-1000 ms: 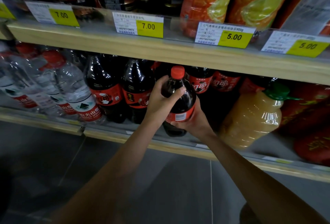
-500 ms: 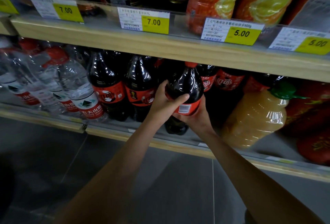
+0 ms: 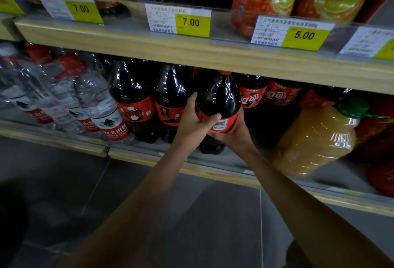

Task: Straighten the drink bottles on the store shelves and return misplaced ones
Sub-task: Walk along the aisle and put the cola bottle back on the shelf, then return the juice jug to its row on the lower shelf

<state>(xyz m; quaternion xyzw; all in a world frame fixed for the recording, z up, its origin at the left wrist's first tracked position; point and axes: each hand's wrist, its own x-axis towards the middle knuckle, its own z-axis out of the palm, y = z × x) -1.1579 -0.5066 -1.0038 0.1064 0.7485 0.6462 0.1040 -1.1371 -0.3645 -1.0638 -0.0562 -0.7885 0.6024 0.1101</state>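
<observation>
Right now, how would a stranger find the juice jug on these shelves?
Look at the lower shelf, right of the dark cola bottles. The juice jug leans there, the only one with cloudy yellow liquid and a green cap.

Dark cola btl (image 3: 218,99) w/ red label; yellow price tags (image 3: 193,23); green-capped yellowish jug (image 3: 315,137).

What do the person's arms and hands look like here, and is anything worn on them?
Both forearms are bare up to the bottom edge of the picture: no sleeves are visible. The left hand and the right hand wear no gloves. No watch, bracelet or ring can be seen on the wrists or the visible fingers. The lighting is dim, so small marks cannot be told.
</observation>
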